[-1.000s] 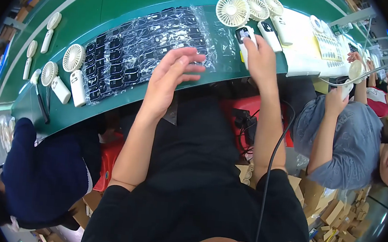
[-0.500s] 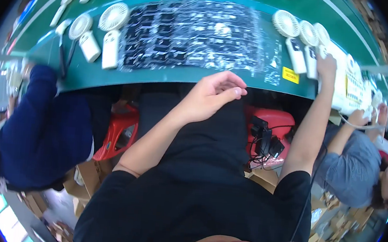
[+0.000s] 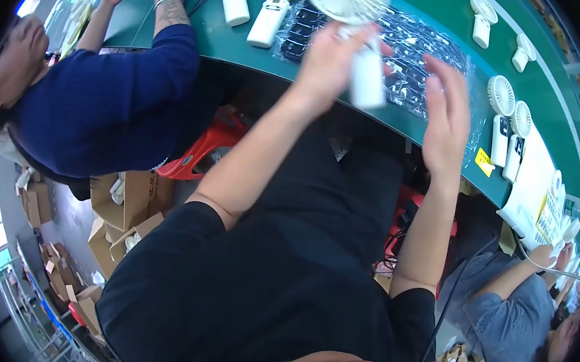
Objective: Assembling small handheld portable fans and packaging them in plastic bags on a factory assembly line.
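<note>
one white fan (image 3: 369,76) was aloft; other fans (image 3: 268,23) lay on the desk (image 3: 227,43).
your left hand (image 3: 331,64) gripped it; your right hand (image 3: 447,115) hung spread.

Held fan (image 3: 368,76) blurred (top cut off).

A plain black top (image 3: 273,297) with loose, short sleeves (image 3: 163,256) is worn with black trousers (image 3: 323,191). The hands (image 3: 449,119) are bare. A thin, dark cable (image 3: 441,317) runs down past the right sleeve.
</note>
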The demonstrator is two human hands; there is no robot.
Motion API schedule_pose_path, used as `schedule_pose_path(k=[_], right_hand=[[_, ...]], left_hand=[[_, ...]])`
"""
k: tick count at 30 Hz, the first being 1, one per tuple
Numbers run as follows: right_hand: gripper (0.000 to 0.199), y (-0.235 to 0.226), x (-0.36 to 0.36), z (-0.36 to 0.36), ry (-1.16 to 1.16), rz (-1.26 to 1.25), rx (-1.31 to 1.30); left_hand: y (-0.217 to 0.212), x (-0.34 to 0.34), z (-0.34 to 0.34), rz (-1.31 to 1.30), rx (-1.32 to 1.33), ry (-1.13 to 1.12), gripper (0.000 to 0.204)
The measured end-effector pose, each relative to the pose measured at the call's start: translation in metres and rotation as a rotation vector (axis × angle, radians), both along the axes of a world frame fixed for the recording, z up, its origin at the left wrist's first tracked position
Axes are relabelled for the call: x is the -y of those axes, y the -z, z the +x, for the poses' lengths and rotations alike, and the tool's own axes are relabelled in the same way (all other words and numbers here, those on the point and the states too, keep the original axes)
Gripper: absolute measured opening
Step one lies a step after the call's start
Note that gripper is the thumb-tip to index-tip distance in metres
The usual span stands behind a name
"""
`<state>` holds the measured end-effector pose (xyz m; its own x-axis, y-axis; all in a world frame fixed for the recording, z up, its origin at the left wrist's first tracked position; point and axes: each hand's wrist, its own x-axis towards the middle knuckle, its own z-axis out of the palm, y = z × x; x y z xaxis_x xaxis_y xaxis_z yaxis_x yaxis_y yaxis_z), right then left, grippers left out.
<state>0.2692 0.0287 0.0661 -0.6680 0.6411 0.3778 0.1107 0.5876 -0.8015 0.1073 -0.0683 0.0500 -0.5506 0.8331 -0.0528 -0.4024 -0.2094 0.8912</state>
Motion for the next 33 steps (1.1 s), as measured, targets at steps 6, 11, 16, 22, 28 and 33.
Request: schedule_pose_path(k=[6, 11, 16, 22, 28, 33], right_hand=[[0.028, 0.045, 0.0, -0.06, -0.122, 0.506, 0.2], [0.025, 0.054, 0.003, -0.061, -0.133, 0.64, 0.22], [0.022, 0.06, 0.001, -0.047, -0.159, 0.809, 0.117], [0.018, 0.06, 0.004, -0.06, -0.242, 0.557, 0.004], [0.019, 0.051, -0.006, -0.03, -0.16, 0.057, 0.082], [0.024, 0.063, -0.013, -0.028, -0.15, -0.442, -0.12]], left_hand=[[0.013, -0.023, -0.094, 0.164, 0.151, 0.13, 0.027], [0.082, -0.051, -0.11, 0.208, 0.259, 0.106, 0.028], [0.057, -0.057, -0.08, 0.124, 0.149, -0.07, 0.019], [0.059, -0.048, -0.09, 0.081, 0.093, -0.188, 0.021], [0.052, -0.05, -0.083, 0.115, 0.069, -0.154, 0.023], [0.071, -0.064, -0.092, 0.028, -0.519, -0.467, 0.032]])
